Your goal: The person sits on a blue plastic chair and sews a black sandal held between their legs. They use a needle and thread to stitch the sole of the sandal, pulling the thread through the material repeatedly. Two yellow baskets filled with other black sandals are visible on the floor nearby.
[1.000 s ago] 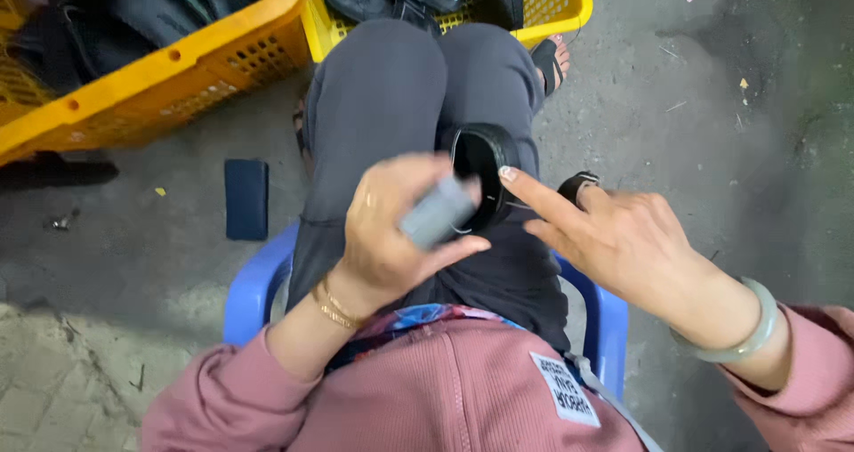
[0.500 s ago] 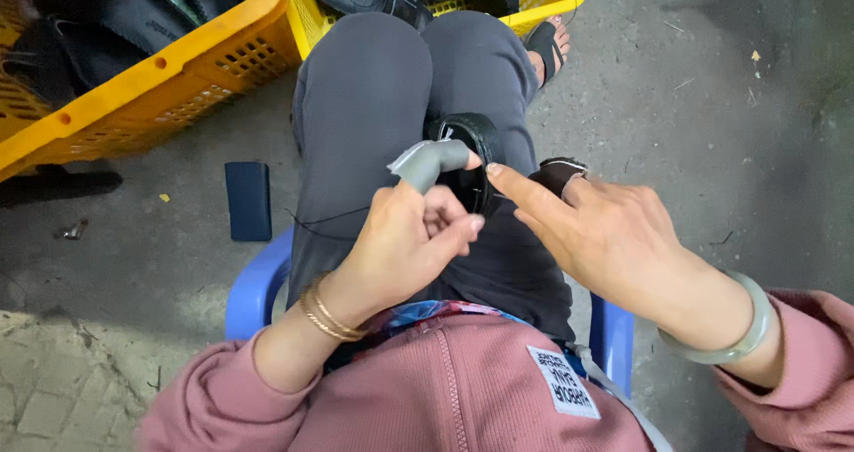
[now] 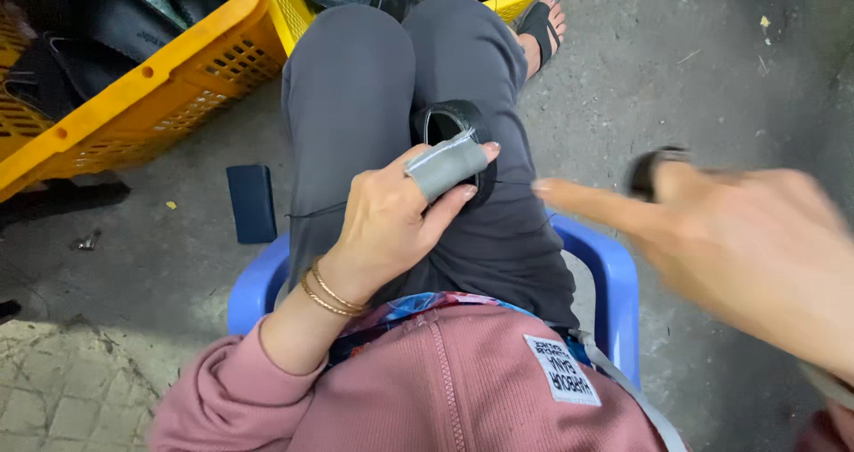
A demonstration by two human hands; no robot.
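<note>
Black strap loop (image 3: 454,127) on lap, opening upward, under left hand (image 3: 391,221).

Black strap loop (image 3: 449,123) lies on lap betw. thighs, part-hidden by taped forefinger (image 3: 445,167); thin thread (image 3: 311,212) runs leftward.

Even, soft daylight; the right hand (image 3: 756,256) is motion-blurred, perhaps unfocused.

Left hand (image 3: 391,216) on lap, fingers curled, index wrapped grey — right hand (image 3: 756,247) raised, blurred, forefinger extended.
</note>
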